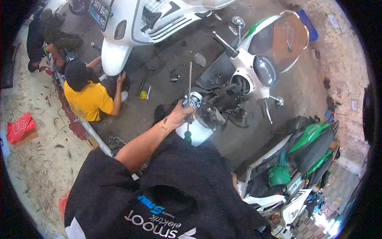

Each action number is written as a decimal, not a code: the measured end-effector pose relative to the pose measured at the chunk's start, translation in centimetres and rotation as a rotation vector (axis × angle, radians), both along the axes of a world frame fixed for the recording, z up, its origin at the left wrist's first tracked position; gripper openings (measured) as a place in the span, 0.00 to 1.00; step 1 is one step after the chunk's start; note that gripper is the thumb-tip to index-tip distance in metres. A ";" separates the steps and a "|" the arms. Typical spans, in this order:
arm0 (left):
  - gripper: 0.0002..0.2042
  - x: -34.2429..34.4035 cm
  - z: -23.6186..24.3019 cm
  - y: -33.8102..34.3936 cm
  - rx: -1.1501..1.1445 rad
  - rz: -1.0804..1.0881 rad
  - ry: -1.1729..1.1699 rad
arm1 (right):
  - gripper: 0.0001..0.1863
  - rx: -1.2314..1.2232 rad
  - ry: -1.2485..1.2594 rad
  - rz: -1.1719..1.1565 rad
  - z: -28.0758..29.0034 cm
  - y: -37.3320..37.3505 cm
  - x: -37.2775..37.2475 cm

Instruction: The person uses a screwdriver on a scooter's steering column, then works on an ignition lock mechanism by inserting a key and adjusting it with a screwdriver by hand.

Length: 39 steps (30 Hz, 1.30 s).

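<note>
My left hand (181,114) reaches forward over the partly stripped white scooter. Its fingers are closed round a silver metal part (194,98) with a round end, whose exact kind I cannot make out. The same hand also holds a long screwdriver (190,75), its shaft pointing away from me and its green handle low, above a white body panel (197,134). Just beyond lie exposed dark wires (234,101), below the scooter's headlight (266,70). Only a sliver of my right arm (234,182) shows at my side; the right hand is out of sight.
At the left, a person in a yellow shirt (88,100) works at another white scooter's front fender (114,57). Another person in dark clothes (36,40) is behind. A wrench (149,92) lies on the floor. Green-and-white scooters (310,137) stand at the right, with a green helmet (279,175).
</note>
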<state>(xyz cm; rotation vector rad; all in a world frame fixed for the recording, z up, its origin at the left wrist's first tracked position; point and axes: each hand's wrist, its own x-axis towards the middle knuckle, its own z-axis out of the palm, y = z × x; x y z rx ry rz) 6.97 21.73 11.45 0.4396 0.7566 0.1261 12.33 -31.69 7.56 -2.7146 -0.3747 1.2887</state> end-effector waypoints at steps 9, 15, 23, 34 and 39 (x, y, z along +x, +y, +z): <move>0.39 -1.9 -0.4 0.0 0.023 0.013 -0.029 | 0.16 -0.080 0.120 -0.151 9.7 5.5 -1.0; 0.38 -2.0 0.5 -0.5 0.027 0.019 -0.011 | 0.17 -0.056 0.098 -0.161 10.4 6.5 -0.5; 0.28 -1.6 0.1 6.8 0.186 0.066 0.052 | 0.17 -0.019 0.100 -0.106 10.4 10.8 0.9; 0.32 -1.6 -4.5 10.4 0.121 0.123 -0.130 | 0.17 -0.044 0.037 0.053 7.8 17.8 3.1; 0.18 -4.6 -0.8 9.1 0.074 0.258 0.005 | 0.17 -0.070 0.037 0.107 7.1 21.2 3.3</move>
